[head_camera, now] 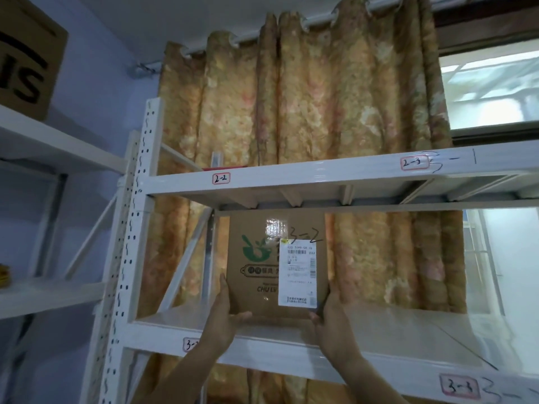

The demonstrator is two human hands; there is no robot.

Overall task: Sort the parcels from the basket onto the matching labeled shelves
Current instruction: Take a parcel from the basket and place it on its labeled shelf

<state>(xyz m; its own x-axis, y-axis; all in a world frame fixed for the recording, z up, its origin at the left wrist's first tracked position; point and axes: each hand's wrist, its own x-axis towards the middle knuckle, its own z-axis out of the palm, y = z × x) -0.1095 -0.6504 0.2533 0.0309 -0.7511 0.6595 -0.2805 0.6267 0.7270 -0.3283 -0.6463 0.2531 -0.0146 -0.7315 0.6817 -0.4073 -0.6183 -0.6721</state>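
Observation:
A brown cardboard parcel [256, 275] stands upright on the white metal shelf [379, 336], with "3-2" handwritten on it, a green logo and a white shipping label. My left hand [226, 316] grips its lower left corner, thumb across the bottom front. On the other side my right hand [329, 313] holds the lower right corner. A shelf label [191, 344] partly hidden by my left forearm reads "3-". Further right on the same beam is a label "3-3" [459, 387]. The basket is out of view.
The shelf above [320, 177] carries labels "2-2" [221, 178] and "2-3" [414, 163]. A patterned curtain [306, 97] hangs behind the rack. A second rack at left bears a large cardboard box [26, 56]. A window [490, 91] is at right.

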